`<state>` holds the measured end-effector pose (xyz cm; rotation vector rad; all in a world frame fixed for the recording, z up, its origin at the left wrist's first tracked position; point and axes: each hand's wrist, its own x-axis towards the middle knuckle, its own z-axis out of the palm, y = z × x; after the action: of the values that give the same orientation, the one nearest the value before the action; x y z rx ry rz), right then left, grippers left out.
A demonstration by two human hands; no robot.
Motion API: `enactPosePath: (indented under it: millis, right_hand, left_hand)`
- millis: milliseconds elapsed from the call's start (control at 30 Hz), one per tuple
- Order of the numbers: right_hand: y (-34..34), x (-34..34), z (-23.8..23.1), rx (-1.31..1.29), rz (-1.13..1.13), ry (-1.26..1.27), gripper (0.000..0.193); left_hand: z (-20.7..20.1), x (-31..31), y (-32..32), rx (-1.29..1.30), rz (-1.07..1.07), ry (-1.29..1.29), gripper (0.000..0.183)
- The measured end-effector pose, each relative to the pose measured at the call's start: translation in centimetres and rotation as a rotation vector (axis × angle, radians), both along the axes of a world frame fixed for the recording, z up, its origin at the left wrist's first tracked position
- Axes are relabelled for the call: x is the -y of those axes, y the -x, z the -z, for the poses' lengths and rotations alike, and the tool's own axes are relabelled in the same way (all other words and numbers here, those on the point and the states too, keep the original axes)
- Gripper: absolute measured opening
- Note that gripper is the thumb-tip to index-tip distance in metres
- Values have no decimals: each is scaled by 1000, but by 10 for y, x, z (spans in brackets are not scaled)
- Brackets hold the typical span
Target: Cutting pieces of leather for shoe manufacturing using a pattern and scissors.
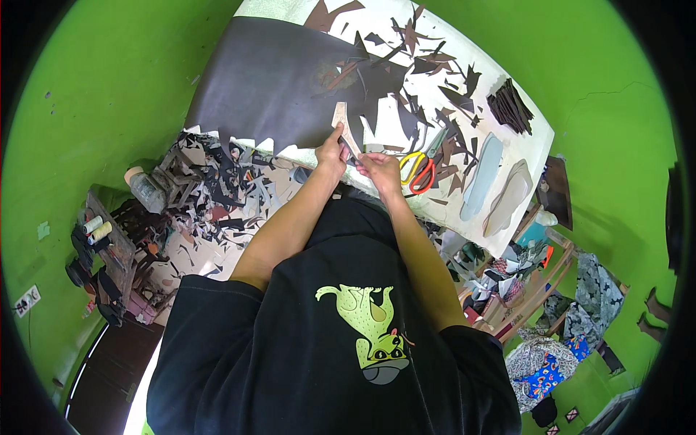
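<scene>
Bright, fairly even light across your white table point(384, 18)
Below-left of the table, pale floor point(199, 254) washes out; right of it, soft shadow dims the green wall point(609, 210). Your fisheye view bends table edges and blackens at the corners.

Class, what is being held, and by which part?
A tan curved piece: the left hand grips its side, and the right hand holds its end nearest the body.

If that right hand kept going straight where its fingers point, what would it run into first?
Beyond the curved tan pattern piece at its fingertips, the right hand would probably meet the left hand, just across from it, though their exact depths are hard to judge.
</scene>
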<state>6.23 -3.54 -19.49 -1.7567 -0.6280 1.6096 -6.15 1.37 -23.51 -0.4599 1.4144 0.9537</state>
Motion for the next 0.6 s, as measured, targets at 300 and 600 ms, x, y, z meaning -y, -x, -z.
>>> enactPosePath:
  millis: [300, 600]
  right_hand:
    - [-3, 1, 3, -39, -38, -26, 23]
    - [-5, 1, 3, -13, -61, -27, 21]
  left_hand:
    - [9, 3, 2, 28, 28, -22, 38]
    - [14, 2, 1, 40, 9, -8, 32]
